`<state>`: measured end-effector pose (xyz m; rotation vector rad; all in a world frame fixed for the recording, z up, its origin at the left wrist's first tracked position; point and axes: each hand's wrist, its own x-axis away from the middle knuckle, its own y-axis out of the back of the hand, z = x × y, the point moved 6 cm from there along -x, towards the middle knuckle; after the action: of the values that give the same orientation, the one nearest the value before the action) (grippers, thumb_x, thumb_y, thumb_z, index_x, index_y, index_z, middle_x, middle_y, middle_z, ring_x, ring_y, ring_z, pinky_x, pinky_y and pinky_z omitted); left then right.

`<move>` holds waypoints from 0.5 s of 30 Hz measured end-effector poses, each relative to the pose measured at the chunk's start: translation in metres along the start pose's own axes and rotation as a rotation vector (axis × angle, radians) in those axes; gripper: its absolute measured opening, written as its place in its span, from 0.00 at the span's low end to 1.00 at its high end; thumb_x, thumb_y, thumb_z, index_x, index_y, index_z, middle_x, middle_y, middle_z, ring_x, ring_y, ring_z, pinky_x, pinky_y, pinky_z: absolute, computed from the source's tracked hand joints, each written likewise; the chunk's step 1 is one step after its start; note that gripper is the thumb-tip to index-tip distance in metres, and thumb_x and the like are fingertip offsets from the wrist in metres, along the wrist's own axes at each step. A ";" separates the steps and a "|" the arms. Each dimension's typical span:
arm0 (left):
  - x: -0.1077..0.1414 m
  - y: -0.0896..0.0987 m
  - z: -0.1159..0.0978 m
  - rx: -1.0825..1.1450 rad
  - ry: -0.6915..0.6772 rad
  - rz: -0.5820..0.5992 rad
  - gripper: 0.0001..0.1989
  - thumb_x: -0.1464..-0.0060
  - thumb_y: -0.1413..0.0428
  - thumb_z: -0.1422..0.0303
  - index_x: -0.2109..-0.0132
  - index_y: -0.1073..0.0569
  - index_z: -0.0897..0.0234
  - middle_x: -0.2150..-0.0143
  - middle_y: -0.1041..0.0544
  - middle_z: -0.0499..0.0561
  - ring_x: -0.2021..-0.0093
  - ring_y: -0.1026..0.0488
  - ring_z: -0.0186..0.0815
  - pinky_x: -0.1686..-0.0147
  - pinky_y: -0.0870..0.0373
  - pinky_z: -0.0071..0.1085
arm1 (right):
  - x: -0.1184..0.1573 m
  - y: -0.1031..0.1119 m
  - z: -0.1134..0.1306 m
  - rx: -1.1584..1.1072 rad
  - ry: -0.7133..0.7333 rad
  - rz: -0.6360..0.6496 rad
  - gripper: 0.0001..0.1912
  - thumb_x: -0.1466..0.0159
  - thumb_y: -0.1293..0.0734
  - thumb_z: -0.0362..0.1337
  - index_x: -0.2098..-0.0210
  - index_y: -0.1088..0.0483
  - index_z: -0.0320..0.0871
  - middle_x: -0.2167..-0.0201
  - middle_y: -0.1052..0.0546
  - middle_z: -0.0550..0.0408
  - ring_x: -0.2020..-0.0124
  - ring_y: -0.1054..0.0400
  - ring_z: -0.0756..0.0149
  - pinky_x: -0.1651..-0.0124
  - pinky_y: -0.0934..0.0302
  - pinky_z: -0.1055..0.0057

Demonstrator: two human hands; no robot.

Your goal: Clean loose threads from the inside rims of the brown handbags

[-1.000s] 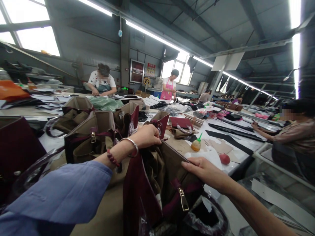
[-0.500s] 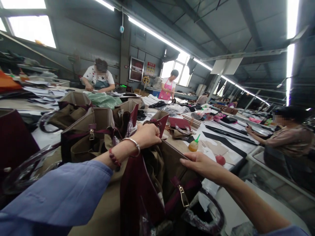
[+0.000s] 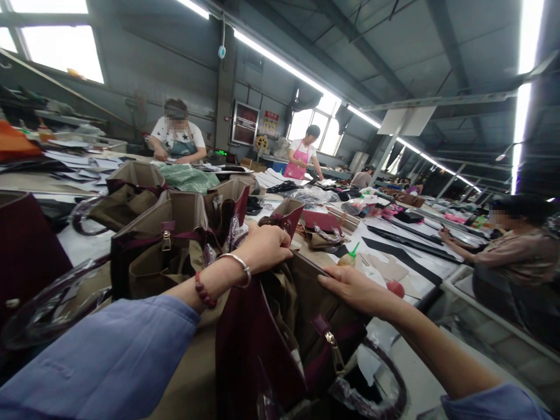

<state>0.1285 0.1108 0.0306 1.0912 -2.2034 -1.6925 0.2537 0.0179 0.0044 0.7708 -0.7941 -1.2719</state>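
A maroon handbag (image 3: 258, 344) with a khaki lining stands open in front of me. My left hand (image 3: 266, 246), with a bangle and beads at the wrist, is closed over the bag's far top corner. My right hand (image 3: 356, 287) pinches the top edge of the bag's right panel, thumb and fingers on either side. A gold zipper pull (image 3: 335, 353) hangs from a maroon tab inside that panel. Below it, a plastic-wrapped handle (image 3: 400, 379) curves out to the right. The left fingertips are partly hidden behind the bag's edge.
Several similar open bags (image 3: 184, 210) crowd the table to the left. Beyond my right hand are a glue bottle (image 3: 349, 256) with a green nozzle and a red ball-like object (image 3: 396, 289). A white crate (image 3: 494, 303) stands at right. Co-workers (image 3: 177, 137) work around the table.
Both hands keep their hold on the bag's edge. The zipper pull and handle have shifted slightly right and down, and my right hand now covers more of the glue bottle.
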 end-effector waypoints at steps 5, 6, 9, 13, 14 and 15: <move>0.002 -0.001 -0.004 -0.026 -0.029 -0.010 0.11 0.54 0.51 0.62 0.77 0.30 0.63 0.79 0.29 0.46 0.72 0.33 0.35 0.60 0.48 0.38 | 0.002 0.000 -0.003 0.018 0.048 -0.008 0.13 0.39 0.46 0.40 0.73 0.37 0.41 0.74 0.32 0.57 0.71 0.39 0.68 0.67 0.44 0.73; 0.001 -0.001 -0.004 -0.034 -0.023 -0.017 0.11 0.55 0.51 0.62 0.77 0.30 0.63 0.79 0.29 0.47 0.72 0.32 0.36 0.61 0.48 0.38 | 0.003 0.000 -0.003 0.019 0.049 -0.008 0.13 0.39 0.46 0.40 0.73 0.37 0.41 0.74 0.32 0.57 0.71 0.39 0.68 0.67 0.44 0.73; -0.001 -0.003 -0.005 -0.043 -0.006 -0.028 0.10 0.55 0.51 0.63 0.77 0.31 0.63 0.78 0.29 0.47 0.71 0.32 0.38 0.61 0.48 0.39 | 0.003 0.000 -0.003 0.005 0.045 -0.002 0.13 0.39 0.46 0.41 0.73 0.37 0.41 0.74 0.32 0.57 0.71 0.39 0.68 0.67 0.45 0.74; -0.003 -0.004 -0.006 -0.044 0.000 -0.033 0.10 0.56 0.52 0.64 0.77 0.31 0.63 0.77 0.28 0.48 0.71 0.31 0.39 0.61 0.48 0.41 | 0.003 0.000 -0.004 -0.022 0.041 0.004 0.13 0.39 0.46 0.41 0.74 0.38 0.41 0.75 0.34 0.58 0.72 0.40 0.69 0.68 0.46 0.75; -0.003 -0.005 -0.006 -0.044 0.003 -0.034 0.10 0.56 0.52 0.64 0.77 0.31 0.63 0.77 0.28 0.48 0.71 0.31 0.39 0.61 0.48 0.42 | 0.003 -0.001 -0.005 -0.027 0.042 0.006 0.13 0.39 0.46 0.41 0.74 0.38 0.41 0.75 0.34 0.58 0.72 0.41 0.69 0.68 0.46 0.75; -0.003 -0.005 -0.006 -0.045 0.008 -0.034 0.10 0.56 0.52 0.65 0.78 0.31 0.63 0.77 0.28 0.48 0.71 0.31 0.39 0.61 0.48 0.42 | 0.002 -0.001 -0.006 -0.031 0.043 0.007 0.13 0.39 0.46 0.40 0.74 0.38 0.40 0.75 0.34 0.58 0.72 0.41 0.69 0.68 0.46 0.74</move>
<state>0.1363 0.1077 0.0297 1.1285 -2.1432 -1.7398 0.2585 0.0158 0.0010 0.7675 -0.7399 -1.2543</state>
